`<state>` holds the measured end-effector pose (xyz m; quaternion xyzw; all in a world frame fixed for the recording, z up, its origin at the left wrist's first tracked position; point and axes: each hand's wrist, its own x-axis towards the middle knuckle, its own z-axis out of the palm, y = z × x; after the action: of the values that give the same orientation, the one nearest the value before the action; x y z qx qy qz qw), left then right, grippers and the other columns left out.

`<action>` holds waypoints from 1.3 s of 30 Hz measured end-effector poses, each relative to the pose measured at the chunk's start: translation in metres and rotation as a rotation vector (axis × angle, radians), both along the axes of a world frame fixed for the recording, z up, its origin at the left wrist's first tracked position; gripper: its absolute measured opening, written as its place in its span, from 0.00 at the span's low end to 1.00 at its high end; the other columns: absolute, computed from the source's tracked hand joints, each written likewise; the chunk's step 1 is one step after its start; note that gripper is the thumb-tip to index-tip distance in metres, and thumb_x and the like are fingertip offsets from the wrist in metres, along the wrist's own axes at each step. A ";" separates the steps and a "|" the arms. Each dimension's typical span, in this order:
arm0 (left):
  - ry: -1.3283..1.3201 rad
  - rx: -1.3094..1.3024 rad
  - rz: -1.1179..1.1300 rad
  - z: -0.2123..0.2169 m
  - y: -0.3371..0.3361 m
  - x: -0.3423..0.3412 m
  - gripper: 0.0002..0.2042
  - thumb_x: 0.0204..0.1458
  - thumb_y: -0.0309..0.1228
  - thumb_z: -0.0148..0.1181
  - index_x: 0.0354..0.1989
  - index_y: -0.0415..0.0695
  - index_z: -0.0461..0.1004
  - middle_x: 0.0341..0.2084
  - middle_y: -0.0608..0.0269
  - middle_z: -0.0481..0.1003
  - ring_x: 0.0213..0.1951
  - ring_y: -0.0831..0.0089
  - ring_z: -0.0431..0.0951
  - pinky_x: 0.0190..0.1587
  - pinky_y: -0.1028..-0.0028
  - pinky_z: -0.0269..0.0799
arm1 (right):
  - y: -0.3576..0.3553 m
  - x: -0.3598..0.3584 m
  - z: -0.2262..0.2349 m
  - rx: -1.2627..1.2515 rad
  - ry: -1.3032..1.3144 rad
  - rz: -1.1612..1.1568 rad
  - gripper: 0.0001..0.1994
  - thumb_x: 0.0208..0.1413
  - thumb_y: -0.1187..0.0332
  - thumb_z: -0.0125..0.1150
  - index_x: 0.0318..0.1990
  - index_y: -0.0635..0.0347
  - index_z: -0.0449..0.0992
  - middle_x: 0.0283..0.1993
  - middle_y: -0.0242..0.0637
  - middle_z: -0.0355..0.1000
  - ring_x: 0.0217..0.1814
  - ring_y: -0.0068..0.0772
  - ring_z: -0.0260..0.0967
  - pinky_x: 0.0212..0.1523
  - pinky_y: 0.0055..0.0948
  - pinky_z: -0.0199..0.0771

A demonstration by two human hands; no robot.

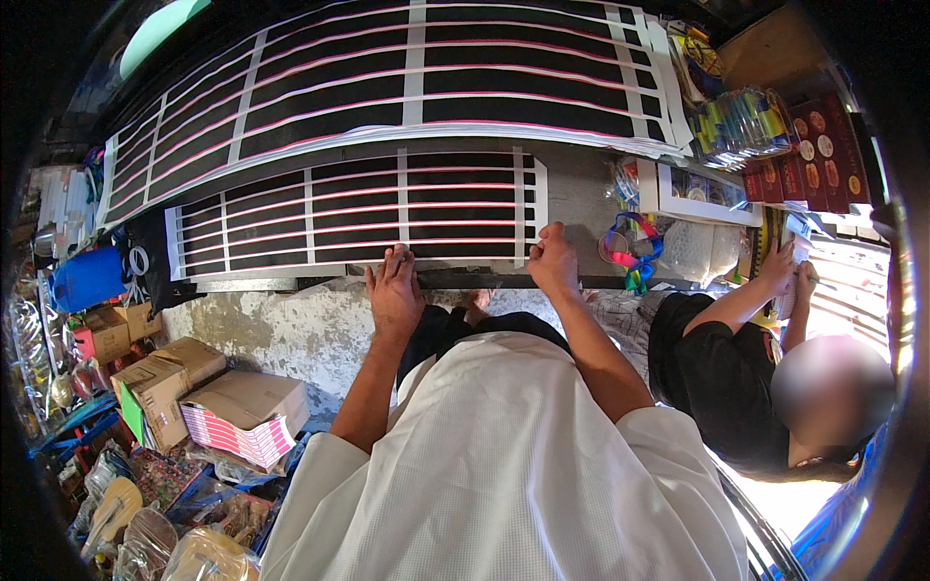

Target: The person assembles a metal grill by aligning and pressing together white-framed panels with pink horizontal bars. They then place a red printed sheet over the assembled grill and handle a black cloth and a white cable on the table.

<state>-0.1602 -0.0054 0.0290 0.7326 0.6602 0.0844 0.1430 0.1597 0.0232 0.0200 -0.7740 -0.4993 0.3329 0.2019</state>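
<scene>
A long black sheet (354,232), lined with white and pink strips, lies on the table in front of me. My left hand (395,295) rests on its near edge, fingers spread and pressing down, with nothing gripped. Close to the sheet's right end, my right hand (554,262) is closed, its fingers curled together. Whatever those fingers may pinch is hidden. Behind this sheet, a larger stack of similar striped sheets (334,87) spreads across the table.
Right of the sheets are colourful ribbons (635,254), a white-framed box (697,194) and packs of pens (741,126). A co-worker in black (722,373) sits at my right, holding papers. Cardboard boxes (242,397) and wrapped goods (208,552) crowd the lower left.
</scene>
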 end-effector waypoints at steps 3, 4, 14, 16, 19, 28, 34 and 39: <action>-0.004 -0.008 0.001 -0.001 0.000 0.000 0.22 0.65 0.28 0.59 0.68 0.43 0.78 0.74 0.59 0.69 0.74 0.49 0.69 0.77 0.31 0.54 | 0.000 0.000 0.000 0.000 -0.006 -0.005 0.19 0.58 0.77 0.65 0.55 0.61 0.67 0.41 0.54 0.81 0.49 0.64 0.84 0.51 0.57 0.82; -0.008 -0.014 0.001 -0.001 0.001 0.000 0.22 0.65 0.28 0.58 0.68 0.43 0.77 0.74 0.59 0.69 0.74 0.49 0.69 0.77 0.31 0.54 | 0.000 0.000 0.000 0.005 -0.035 0.011 0.19 0.58 0.77 0.65 0.55 0.61 0.67 0.41 0.54 0.81 0.49 0.64 0.84 0.51 0.57 0.82; 0.032 -0.056 -0.106 0.009 -0.011 -0.001 0.28 0.66 0.35 0.65 0.75 0.57 0.72 0.82 0.49 0.55 0.82 0.42 0.54 0.78 0.29 0.48 | 0.004 0.006 -0.008 0.026 -0.039 0.042 0.18 0.58 0.76 0.67 0.53 0.61 0.68 0.41 0.52 0.81 0.48 0.60 0.84 0.50 0.55 0.84; 0.018 -0.053 -0.145 0.011 -0.015 0.003 0.29 0.66 0.37 0.65 0.77 0.62 0.71 0.83 0.46 0.52 0.83 0.40 0.50 0.78 0.27 0.46 | 0.003 0.008 -0.011 0.037 -0.017 0.045 0.17 0.57 0.77 0.67 0.52 0.60 0.68 0.39 0.51 0.80 0.47 0.58 0.85 0.48 0.52 0.84; -0.020 -0.037 -0.185 0.012 -0.016 0.008 0.31 0.65 0.41 0.67 0.77 0.60 0.70 0.83 0.45 0.50 0.83 0.40 0.49 0.77 0.26 0.45 | 0.000 0.009 -0.014 0.072 0.021 0.032 0.16 0.57 0.77 0.67 0.51 0.59 0.69 0.36 0.49 0.79 0.45 0.54 0.85 0.46 0.49 0.84; -0.056 -0.024 -0.215 0.010 -0.015 0.016 0.32 0.65 0.43 0.66 0.77 0.56 0.70 0.83 0.43 0.51 0.83 0.42 0.51 0.77 0.27 0.46 | -0.008 0.009 -0.007 0.230 0.005 0.119 0.13 0.57 0.82 0.63 0.47 0.59 0.71 0.39 0.49 0.80 0.45 0.61 0.83 0.44 0.52 0.81; -0.047 -0.052 -0.199 0.013 -0.013 0.015 0.30 0.69 0.46 0.62 0.77 0.53 0.70 0.83 0.44 0.50 0.83 0.41 0.49 0.78 0.27 0.44 | -0.011 0.015 -0.002 0.283 0.028 0.198 0.16 0.56 0.83 0.62 0.50 0.57 0.75 0.45 0.51 0.79 0.51 0.62 0.80 0.51 0.55 0.80; -0.032 -0.058 -0.195 0.012 -0.013 0.015 0.29 0.71 0.49 0.59 0.77 0.53 0.70 0.83 0.44 0.49 0.83 0.41 0.48 0.79 0.27 0.44 | -0.016 0.017 0.003 0.233 0.004 0.272 0.16 0.56 0.81 0.65 0.51 0.55 0.76 0.48 0.49 0.75 0.52 0.62 0.77 0.53 0.55 0.79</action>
<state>-0.1447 -0.0186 0.0412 0.7875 0.5853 0.0625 0.1824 0.1768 0.0072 0.0229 -0.6700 -0.6342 0.2987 0.2443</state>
